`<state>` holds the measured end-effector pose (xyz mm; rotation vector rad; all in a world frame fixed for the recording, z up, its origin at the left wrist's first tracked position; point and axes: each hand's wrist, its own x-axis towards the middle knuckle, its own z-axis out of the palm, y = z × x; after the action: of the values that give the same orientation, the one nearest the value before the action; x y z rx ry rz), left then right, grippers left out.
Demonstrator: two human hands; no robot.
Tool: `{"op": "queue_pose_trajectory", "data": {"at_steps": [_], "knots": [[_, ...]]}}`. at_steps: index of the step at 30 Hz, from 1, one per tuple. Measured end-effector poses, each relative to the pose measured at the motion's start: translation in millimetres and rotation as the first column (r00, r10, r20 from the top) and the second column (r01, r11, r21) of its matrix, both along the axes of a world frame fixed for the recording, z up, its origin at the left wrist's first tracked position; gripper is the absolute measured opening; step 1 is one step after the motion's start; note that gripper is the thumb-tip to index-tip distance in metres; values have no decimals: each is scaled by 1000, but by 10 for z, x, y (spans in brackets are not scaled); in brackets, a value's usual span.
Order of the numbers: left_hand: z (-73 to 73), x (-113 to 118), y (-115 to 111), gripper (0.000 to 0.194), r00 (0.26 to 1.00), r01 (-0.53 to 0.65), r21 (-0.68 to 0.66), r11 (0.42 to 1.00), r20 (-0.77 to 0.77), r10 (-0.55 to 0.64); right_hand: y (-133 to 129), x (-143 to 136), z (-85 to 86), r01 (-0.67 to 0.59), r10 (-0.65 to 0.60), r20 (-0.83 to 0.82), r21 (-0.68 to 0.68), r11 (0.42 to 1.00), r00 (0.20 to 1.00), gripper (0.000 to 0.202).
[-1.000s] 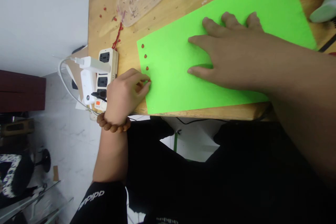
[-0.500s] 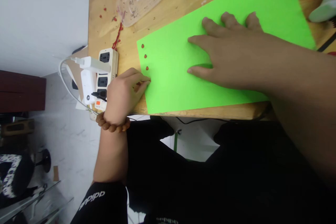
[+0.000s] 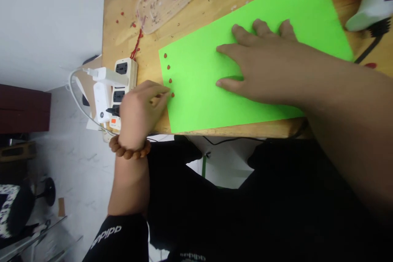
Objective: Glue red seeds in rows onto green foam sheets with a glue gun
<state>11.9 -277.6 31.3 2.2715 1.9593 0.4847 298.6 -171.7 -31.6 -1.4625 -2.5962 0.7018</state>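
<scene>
A bright green sheet of paper (image 3: 196, 106) lies across the wooden table. Along its left edge runs a row of several small dark-red bits, the lowest red bit (image 3: 172, 95) just by my left fingertips. My left hand (image 3: 143, 100), with a brown bead bracelet at the wrist, has thumb and index finger brought together at the paper's edge; I see nothing between them. Flat on the middle of the sheet rests my right hand (image 3: 260, 61), palm down and fingers spread.
A clear plastic tray (image 3: 168, 6) holding red bits and dark specks is behind the sheet. More red bits and a red twisted cord (image 3: 137, 45) lie at left. A power strip (image 3: 132, 75) with plugged-in adapters sits beside my left hand. A white object (image 3: 365, 12) stands far right.
My left fingers have drawn slightly left off the lowest red bit, which now shows on the paper. My right hand stays flat on the sheet. The whole view has shifted a little.
</scene>
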Motion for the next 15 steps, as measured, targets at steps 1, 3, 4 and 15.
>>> {"op": "queue_pose_trajectory", "data": {"at_steps": [1,3,4,15], "knots": [[43,-6,-33,15,999,-45,72,996,21,43,9,5,-12,-7,7,-14,-2,1000,1000,91],[126,-23,-90,18,988,-148,209,967,67,137,19,12,-37,-19,20,-57,14,1000,998,90],[159,-32,-102,19,982,-185,245,952,86,169,20,11,-46,-21,23,-77,23,1000,997,90],[178,70,1912,22,995,-35,114,993,-90,45,-24,-20,1,-38,43,-101,44,998,994,78]]}}
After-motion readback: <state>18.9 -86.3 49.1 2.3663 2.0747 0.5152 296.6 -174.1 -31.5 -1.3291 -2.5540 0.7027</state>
